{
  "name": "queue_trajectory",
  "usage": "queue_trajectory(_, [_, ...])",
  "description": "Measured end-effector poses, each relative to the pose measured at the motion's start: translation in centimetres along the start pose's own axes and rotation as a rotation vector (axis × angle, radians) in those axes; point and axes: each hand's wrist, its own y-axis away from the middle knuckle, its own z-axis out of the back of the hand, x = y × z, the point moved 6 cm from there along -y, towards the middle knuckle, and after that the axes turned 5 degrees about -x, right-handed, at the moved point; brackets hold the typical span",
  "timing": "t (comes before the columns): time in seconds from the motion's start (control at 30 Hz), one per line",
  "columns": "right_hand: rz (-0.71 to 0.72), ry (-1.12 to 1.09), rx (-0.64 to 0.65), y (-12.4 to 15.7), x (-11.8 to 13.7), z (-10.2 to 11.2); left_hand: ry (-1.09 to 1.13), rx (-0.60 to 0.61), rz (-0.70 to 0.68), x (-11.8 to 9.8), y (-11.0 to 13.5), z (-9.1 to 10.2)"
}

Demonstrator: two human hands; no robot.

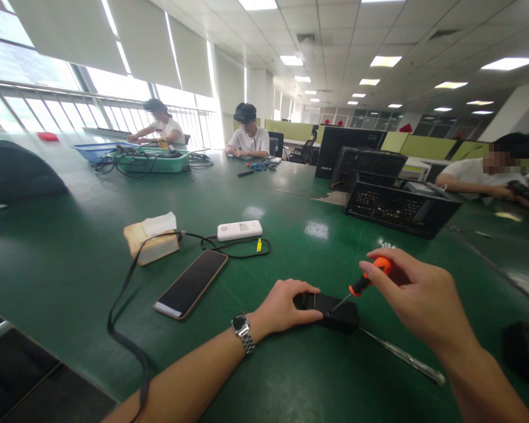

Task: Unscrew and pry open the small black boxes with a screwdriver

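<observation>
My left hand (284, 306) is closed on the left end of a small black box (335, 310) that lies on the green table (92, 276). A watch sits on that wrist. My right hand (417, 296) pinches an orange-handled screwdriver (365, 282) by its top. The thin tip of the screwdriver points down onto the top of the black box. A long metal rod (405, 358) lies on the table under my right forearm.
A phone (191, 284) lies face up to the left, with a white power bank (239, 230), a black cable (229, 247) and a tissue pack (152, 238) behind it. A black computer case (397, 205) stands at the right. Three people sit further along the table, by baskets (152, 160).
</observation>
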Motion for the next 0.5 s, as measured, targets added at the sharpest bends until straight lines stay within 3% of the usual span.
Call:
queue_trajectory(0.17, [0.095,-0.033,-0.023,0.4,1.9,1.0,0.006,-0.007,-0.002,0.1,0.0,-0.1])
queue_trajectory(0.5, [0.263,-0.13,0.267,1.2,3.1,1.0,0.038,-0.016,-0.014,0.2,0.0,-0.2])
